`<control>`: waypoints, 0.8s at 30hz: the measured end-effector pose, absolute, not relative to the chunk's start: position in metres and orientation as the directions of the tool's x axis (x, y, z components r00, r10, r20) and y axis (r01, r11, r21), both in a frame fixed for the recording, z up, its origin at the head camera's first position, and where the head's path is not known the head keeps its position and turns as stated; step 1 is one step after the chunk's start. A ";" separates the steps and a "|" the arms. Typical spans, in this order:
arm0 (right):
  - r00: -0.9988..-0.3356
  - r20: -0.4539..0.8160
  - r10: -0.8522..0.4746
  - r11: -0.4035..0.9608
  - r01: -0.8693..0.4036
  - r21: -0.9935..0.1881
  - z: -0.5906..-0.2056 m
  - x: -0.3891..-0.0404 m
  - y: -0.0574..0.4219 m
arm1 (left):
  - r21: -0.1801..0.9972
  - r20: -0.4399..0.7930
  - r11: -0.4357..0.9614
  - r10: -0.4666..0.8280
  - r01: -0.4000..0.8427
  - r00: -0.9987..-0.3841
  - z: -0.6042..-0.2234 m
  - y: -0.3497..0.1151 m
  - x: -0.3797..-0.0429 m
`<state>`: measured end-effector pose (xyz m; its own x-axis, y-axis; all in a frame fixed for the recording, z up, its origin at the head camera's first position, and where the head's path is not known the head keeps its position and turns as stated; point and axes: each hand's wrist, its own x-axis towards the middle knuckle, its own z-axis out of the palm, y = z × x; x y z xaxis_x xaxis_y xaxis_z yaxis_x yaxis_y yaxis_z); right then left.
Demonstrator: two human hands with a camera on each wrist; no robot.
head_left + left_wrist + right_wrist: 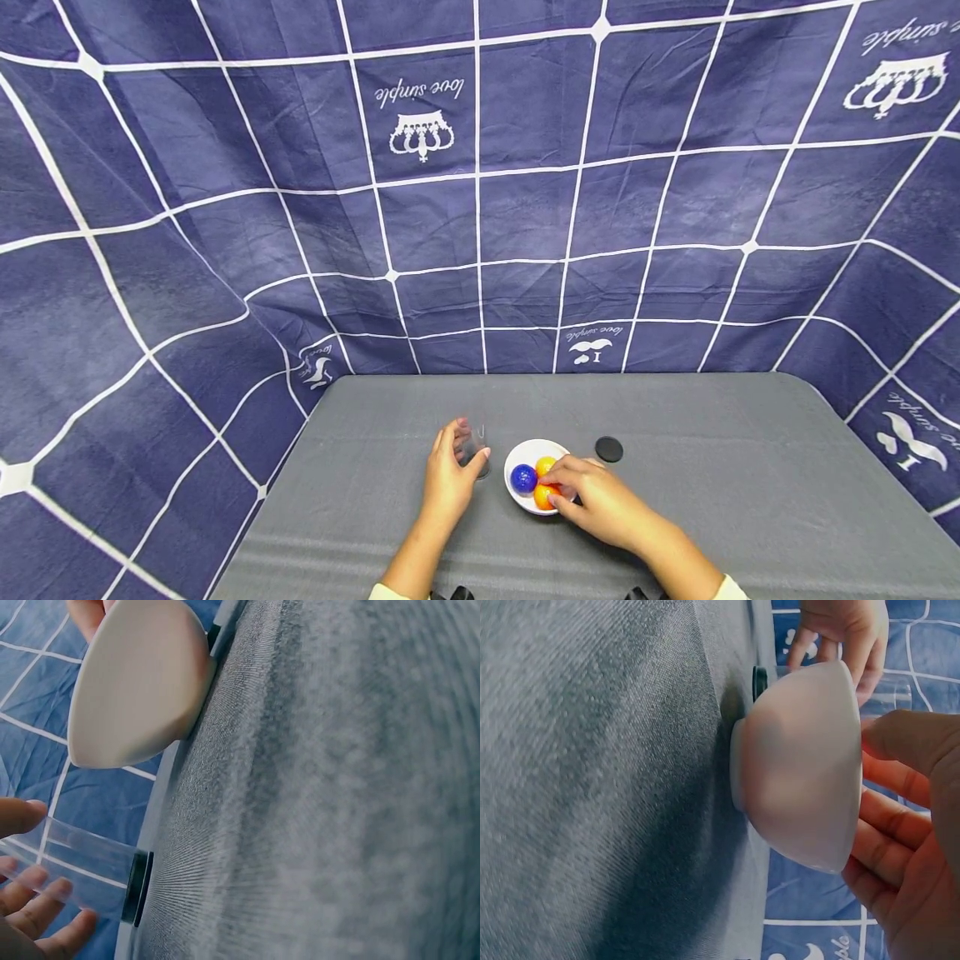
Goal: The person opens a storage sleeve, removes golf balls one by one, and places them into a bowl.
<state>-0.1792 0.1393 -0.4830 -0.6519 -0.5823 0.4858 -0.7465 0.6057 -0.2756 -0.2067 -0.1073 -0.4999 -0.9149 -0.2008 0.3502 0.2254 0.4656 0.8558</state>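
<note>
My left hand [450,471] curls its thumb and fingers round a clear plastic cylinder [90,862] that stands upright on a black base [137,889]. Right of it is a white bowl [802,769], holding a shiny blue ball [523,478], a yellow-orange ball [545,466] and an orange ball [545,497]. My right hand [600,500] reaches over the bowl's right side, thumb and fingers bent down at the orange ball. In the right wrist view the bowl wall hides the balls and the fingertips' contact.
A flat black disc [609,449] lies on the grey table [750,467], behind and right of the bowl. A blue cloth [525,217] with white grid lines hangs behind the table and along its sides.
</note>
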 end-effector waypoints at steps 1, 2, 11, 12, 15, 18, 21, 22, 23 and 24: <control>-0.654 0.487 -0.578 0.608 -0.744 -0.277 -0.484 -0.179 0.139 | 0.858 0.344 0.463 -0.201 0.220 -0.917 -0.500 -0.107 -0.207; -0.657 0.490 -0.573 0.611 -0.741 -0.279 -0.484 -0.179 0.139 | 0.860 0.339 0.461 -0.198 0.218 -0.920 -0.501 -0.107 -0.207; -0.673 0.506 -0.540 0.608 -0.727 -0.319 -0.489 -0.180 0.137 | 0.864 0.329 0.457 -0.198 0.210 -0.923 -0.505 -0.110 -0.208; -0.673 0.508 -0.537 0.604 -0.728 -0.325 -0.489 -0.181 0.137 | 0.862 0.332 0.462 -0.198 0.211 -0.922 -0.505 -0.110 -0.208; -0.671 0.517 -0.531 0.600 -0.729 -0.331 -0.490 -0.180 0.136 | 0.853 0.337 0.477 -0.189 0.214 -0.922 -0.506 -0.111 -0.208; -0.675 0.522 -0.522 0.603 -0.724 -0.333 -0.491 -0.180 0.136 | 0.851 0.323 0.484 -0.175 0.204 -0.930 -0.506 -0.111 -0.209; -0.677 0.519 -0.521 0.607 -0.722 -0.332 -0.492 -0.180 0.136 | 0.854 0.307 0.481 -0.162 0.197 -0.938 -0.506 -0.112 -0.209; -0.674 0.522 -0.523 0.606 -0.724 -0.329 -0.492 -0.180 0.136 | 0.855 0.304 0.480 -0.157 0.196 -0.940 -0.506 -0.112 -0.209; -0.673 0.522 -0.523 0.607 -0.725 -0.326 -0.492 -0.180 0.136 | 0.856 0.301 0.479 -0.155 0.195 -0.941 -0.507 -0.112 -0.210; -0.670 0.526 -0.524 0.605 -0.728 -0.324 -0.492 -0.180 0.136 | 0.860 0.295 0.472 -0.151 0.193 -0.943 -0.508 -0.112 -0.210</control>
